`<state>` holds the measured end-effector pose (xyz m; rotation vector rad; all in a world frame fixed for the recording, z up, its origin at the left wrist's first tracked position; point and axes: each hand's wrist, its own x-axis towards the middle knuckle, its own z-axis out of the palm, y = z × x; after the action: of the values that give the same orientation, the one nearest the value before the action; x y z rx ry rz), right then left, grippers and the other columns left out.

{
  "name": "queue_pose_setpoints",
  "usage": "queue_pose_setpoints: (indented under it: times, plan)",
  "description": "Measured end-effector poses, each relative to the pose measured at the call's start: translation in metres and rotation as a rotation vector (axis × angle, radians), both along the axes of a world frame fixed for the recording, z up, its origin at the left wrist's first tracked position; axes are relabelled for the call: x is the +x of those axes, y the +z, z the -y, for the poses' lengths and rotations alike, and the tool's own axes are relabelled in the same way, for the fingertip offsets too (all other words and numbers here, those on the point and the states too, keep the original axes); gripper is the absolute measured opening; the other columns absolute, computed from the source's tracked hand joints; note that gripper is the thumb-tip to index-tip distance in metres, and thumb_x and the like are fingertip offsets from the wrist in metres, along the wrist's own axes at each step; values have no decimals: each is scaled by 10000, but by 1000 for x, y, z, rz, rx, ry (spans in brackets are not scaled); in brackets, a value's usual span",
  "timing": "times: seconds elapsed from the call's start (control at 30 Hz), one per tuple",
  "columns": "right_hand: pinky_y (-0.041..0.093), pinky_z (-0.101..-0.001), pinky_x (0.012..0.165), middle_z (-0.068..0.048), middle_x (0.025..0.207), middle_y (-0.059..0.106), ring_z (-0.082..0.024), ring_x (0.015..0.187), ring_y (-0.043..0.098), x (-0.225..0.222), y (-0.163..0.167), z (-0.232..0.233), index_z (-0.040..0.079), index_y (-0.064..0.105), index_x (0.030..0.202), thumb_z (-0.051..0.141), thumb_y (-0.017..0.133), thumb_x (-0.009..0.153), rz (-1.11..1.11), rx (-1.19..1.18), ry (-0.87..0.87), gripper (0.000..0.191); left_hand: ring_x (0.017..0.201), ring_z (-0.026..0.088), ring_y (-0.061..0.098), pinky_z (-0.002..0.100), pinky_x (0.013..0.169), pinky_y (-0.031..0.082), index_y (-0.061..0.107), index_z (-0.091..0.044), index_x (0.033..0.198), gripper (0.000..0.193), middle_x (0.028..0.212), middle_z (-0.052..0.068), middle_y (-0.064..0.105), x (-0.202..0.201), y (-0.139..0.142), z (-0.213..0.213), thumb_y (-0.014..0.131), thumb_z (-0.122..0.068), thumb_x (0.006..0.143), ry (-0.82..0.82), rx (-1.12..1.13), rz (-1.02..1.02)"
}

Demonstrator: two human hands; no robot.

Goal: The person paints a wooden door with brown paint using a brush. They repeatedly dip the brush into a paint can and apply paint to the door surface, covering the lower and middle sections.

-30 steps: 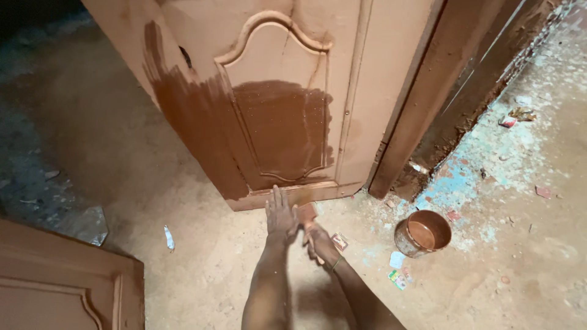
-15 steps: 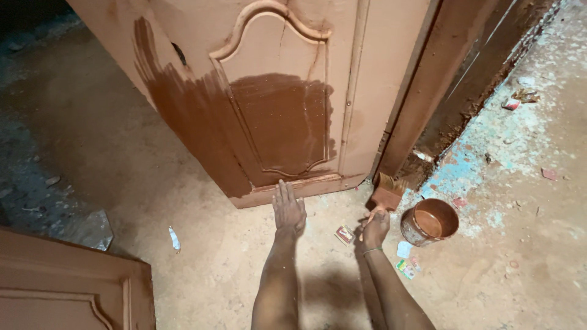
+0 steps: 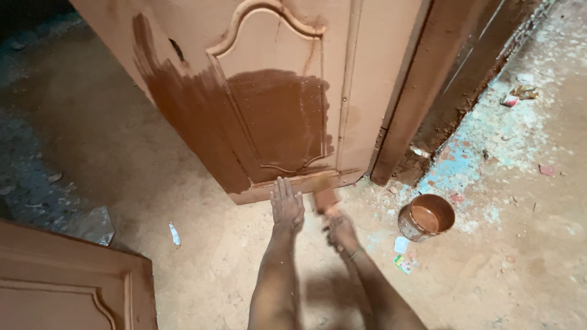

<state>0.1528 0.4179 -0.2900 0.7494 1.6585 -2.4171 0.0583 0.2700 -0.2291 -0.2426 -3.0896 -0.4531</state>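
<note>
Two hands [image 3: 287, 205] [image 3: 341, 231], perhaps brush [image 3: 326, 199], door [image 3: 275, 122].

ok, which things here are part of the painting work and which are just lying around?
In use:
- right hand holding the paintbrush
- left hand flat by the door's bottom edge
- half-painted door
- paint can

Lying about:
- second door panel
- paper scraps
- white scrap

A dusty concrete floor [image 3: 183, 269] carries a paint tin [image 3: 426, 216], scattered wrappers [image 3: 403, 263] and a spare door panel [image 3: 61, 287].
</note>
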Motion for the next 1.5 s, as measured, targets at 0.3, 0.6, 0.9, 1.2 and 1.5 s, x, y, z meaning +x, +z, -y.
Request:
queue_pose_setpoints:
  times: [0.3,0.6,0.9,1.2,1.5]
  plan:
    - [503,-325,600,-83,938,617,-182,732,585,22,-8,-85,81,501,1393,161,546,1009,-247,369,-369,394,1578,327,38,480,1267,63,122,-40,1618,736,1708,176,39,18,4,-23,376,-418,1040,16,10,129]
    - [478,-405,1010,-193,1203,546,-323,1132,583,63,63,-69,79,546,1465,85,620,939,-576,950,-190,532,1588,305,16,464,1277,54,99,-48,1621,724,1721,144,-2,24,-1,-57,338,-427,1052,-59,-23,178]
    - [476,-446,1016,-200,1184,571,-348,1106,606,36,78,-93,123,451,1536,130,460,1015,-392,965,-108,521,1583,312,-1,463,1275,40,72,-40,1626,728,1715,149,-46,29,1,-74,315,-425,1058,-98,-64,206]
    - [484,-484,1012,-253,1160,645,-416,1107,622,52,-1,-95,94,548,1422,107,526,947,-135,1067,128,475,1588,303,19,455,1279,66,78,-50,1626,751,1723,141,-40,21,6,-79,336,-459,1050,-125,-61,176]
    - [529,-442,911,-188,1144,660,-306,1015,660,55,115,-101,86,468,1534,151,536,1009,-657,1037,-225,533,1590,300,15,448,1277,69,69,-49,1625,750,1716,141,-22,19,4,-73,342,-450,1053,-128,-29,148]
